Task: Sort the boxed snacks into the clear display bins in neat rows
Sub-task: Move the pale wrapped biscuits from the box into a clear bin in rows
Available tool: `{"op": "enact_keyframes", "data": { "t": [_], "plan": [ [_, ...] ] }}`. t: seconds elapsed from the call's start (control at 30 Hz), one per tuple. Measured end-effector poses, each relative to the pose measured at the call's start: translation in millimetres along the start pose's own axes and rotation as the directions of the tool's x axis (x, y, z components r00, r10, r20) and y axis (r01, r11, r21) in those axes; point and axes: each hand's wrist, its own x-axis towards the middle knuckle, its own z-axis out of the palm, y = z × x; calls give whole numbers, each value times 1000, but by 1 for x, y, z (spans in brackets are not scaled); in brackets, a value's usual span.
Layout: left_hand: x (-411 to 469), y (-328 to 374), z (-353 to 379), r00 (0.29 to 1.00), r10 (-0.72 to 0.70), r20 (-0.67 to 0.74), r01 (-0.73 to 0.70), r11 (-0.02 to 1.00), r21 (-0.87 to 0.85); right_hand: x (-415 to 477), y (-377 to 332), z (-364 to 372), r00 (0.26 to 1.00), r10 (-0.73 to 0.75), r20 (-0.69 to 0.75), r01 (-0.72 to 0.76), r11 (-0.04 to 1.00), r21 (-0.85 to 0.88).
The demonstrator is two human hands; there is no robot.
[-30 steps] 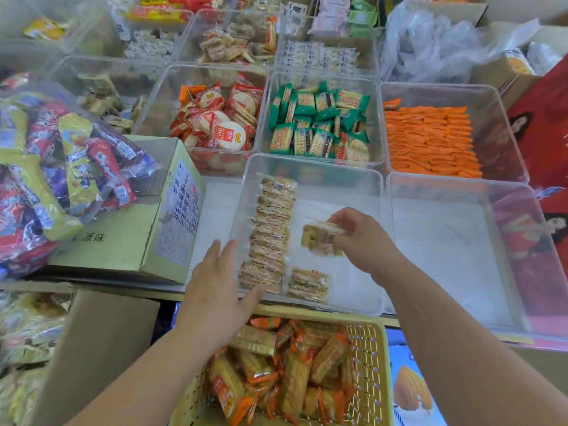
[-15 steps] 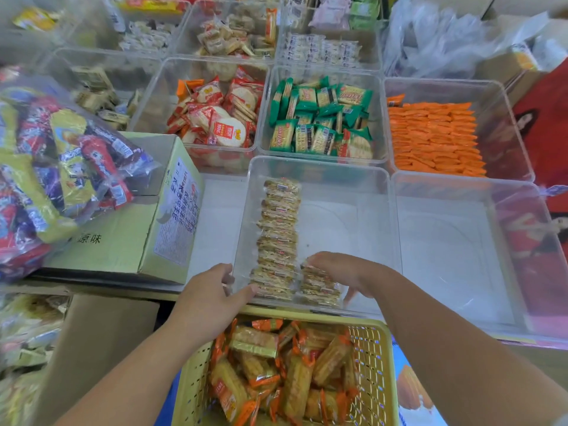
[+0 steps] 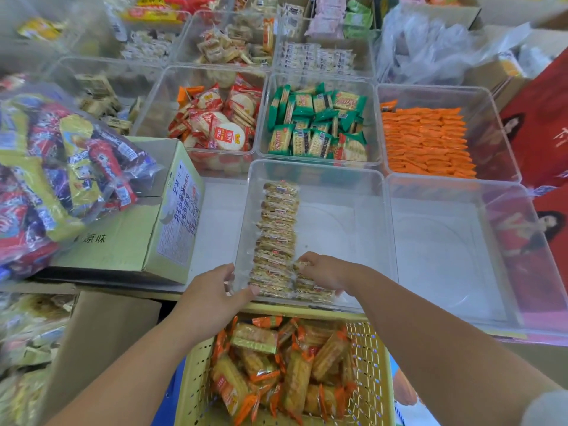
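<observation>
cracker packs (image 3: 313,292) pinched by right hand (image 3: 325,272) inside clear bin (image 3: 338,229), left hand (image 3: 212,296) gripping its rim, neat row (image 3: 276,229) alongside

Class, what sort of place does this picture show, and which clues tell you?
Probably a snack shop's stocking counter: clear bins of sorted wrapped snacks, a carton, and a basket of loose packets.

Clear bin, one row of packs and the start of a second
The bin (image 3: 322,172) sits at the near edge; inside, tan cracker packs (image 3: 278,229) in clear wrap (each with a small red-and-white label) stand on edge in one straight row along its left side, front to back, and a short second row (image 3: 316,292) lies just beside it at the near wall; below, a yellow basket (image 3: 372,358) holds orange-trimmed snacks (image 3: 295,373) in a loose heap
</observation>
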Motion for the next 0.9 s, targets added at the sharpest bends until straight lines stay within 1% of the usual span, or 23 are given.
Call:
{"op": "enact_keyframes", "data": {
  "t": [0.07,0.13,0.2,0.27,0.37,0.43,0.47,0.53,0.57,0.63,0.7,0.73,0.8,0.83,0.87,0.9],
  "plan": [
    [-7,-1,-1,999,36,3,-36,999,17,-1,-1,-1,1000,-13,-15,11,988,-152],
    [-19,-5,-5,998,42,-38,-41,999,28,-4,-8,-1,999,-7,-50,-6,967,-253],
    [-37,-10,-13,992,70,-103,-67,997,25,-12,-21,1,997,-11,-83,-13,959,-283],
    [-62,-19,-26,975,140,-172,-141,990,10,-23,-38,4,991,-18,-135,-25,949,-314],
    [-109,-43,-47,927,211,-309,-226,974,-14,-51,-66,13,959,-30,-280,-98,898,-429],
    [-139,-69,-63,890,206,-408,-241,970,-35,-70,-93,26,937,-92,-337,-76,887,-455],
    [-152,-85,-72,880,176,-441,-225,973,-60,-79,-107,35,927,-140,-349,-26,902,-431],
    [-174,-124,-89,862,106,-495,-178,979,-100,-96,-142,65,887,-265,-377,120,923,-366],
    [-183,-146,-98,850,77,-521,-147,985,-95,-104,-162,84,855,-338,-393,195,912,-360],
    [-195,-193,-115,828,-33,-560,-30,994,-103,-116,-200,126,802,-462,-379,328,870,-368],
    [-203,-240,-136,806,-166,-568,117,986,-123,-122,-234,173,757,-572,-314,449,806,-385],
    [-206,-263,-148,805,-223,-550,183,975,-128,-122,-249,196,730,-622,-282,490,765,-418],
    [-206,-306,-176,822,-335,-461,304,942,-142,-120,-276,241,672,-700,-241,521,679,-518],
    [-205,-325,-190,830,-377,-410,356,925,-130,-117,-287,261,661,-717,-221,518,649,-557],
    [-200,-342,-204,842,-406,-355,404,911,-83,-114,-296,279,670,-715,-200,507,638,-580],
    [-194,-356,-215,858,-425,-288,443,897,-2,-111,-303,295,692,-698,-185,487,640,-594]
  ]
}}
